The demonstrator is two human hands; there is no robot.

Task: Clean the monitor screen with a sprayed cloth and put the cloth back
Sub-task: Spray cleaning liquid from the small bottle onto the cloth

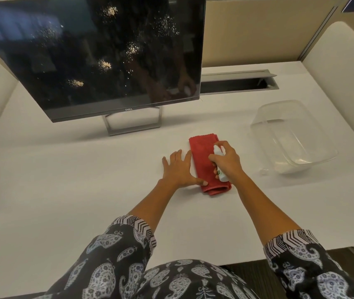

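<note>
A folded red cloth (204, 160) lies on the white desk (85, 180) in front of me. My left hand (179, 169) rests flat beside it, fingers spread, thumb pressing the cloth's near left corner. My right hand (227, 160) hovers over the cloth's right side, gripping a small white spray bottle (220, 164) with its nozzle pointed down at the cloth. The black monitor (98, 55) stands at the back left, tilted, its dark screen dotted with white specks and smudges.
A clear plastic tub (294, 137) sits on the desk to the right of the cloth. Behind it, a cable slot (236, 83) is sunk into the desk. Beige partition walls enclose the back and sides. The desk's front edge runs close to my body.
</note>
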